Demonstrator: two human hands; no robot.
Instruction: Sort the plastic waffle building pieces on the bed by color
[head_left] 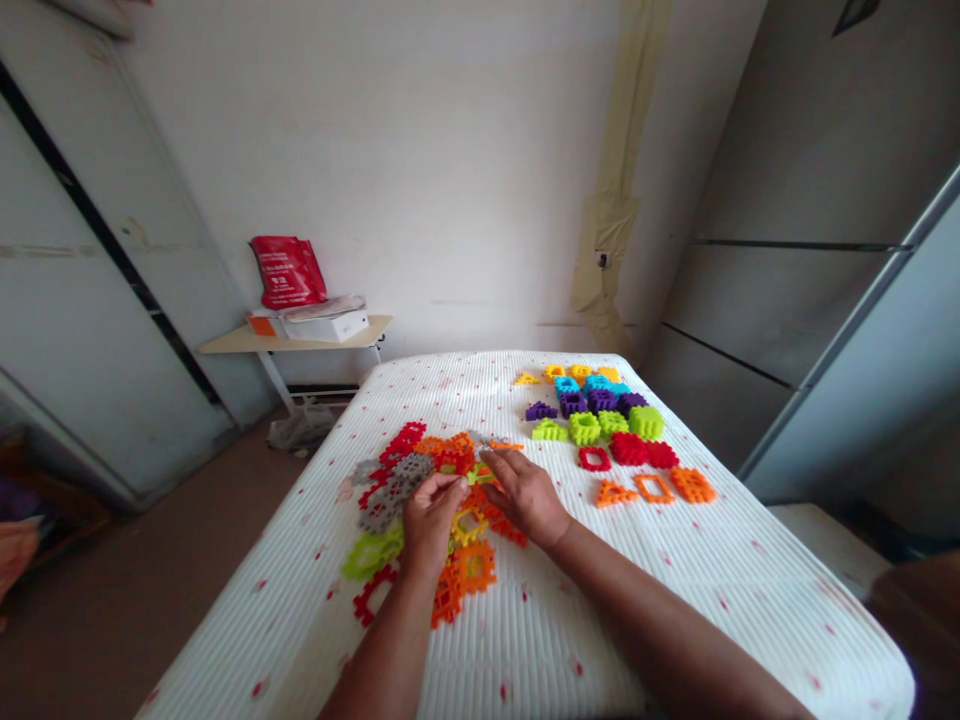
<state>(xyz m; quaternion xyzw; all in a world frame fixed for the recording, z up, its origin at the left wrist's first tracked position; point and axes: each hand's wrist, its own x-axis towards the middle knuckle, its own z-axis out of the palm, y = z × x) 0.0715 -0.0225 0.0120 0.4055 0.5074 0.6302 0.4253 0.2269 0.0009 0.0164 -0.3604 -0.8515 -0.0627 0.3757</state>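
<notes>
Over a loose pile of notched plastic building pieces, my left hand [431, 512] pinches the edge of a small lime-green building piece [477, 476]. My right hand [529, 495] is beside it, palm down, with fingers stretched out over the pile and near that piece. Around the hands lie grey pieces [397, 490], red pieces [403, 442], orange pieces [475, 568], a yellow piece [469, 527] and other lime-green pieces [373, 552]. The fingers hide part of the pile's middle.
Sorted pieces stand in rows by colour at the right: yellow, blue, purple pieces [601, 400], green, red pieces [630, 450] and orange pieces [694, 485]. A white patterned cloth [570, 620] covers the table. Behind are a side table [300, 343] with a red bag [286, 272], and a grey refrigerator [780, 290].
</notes>
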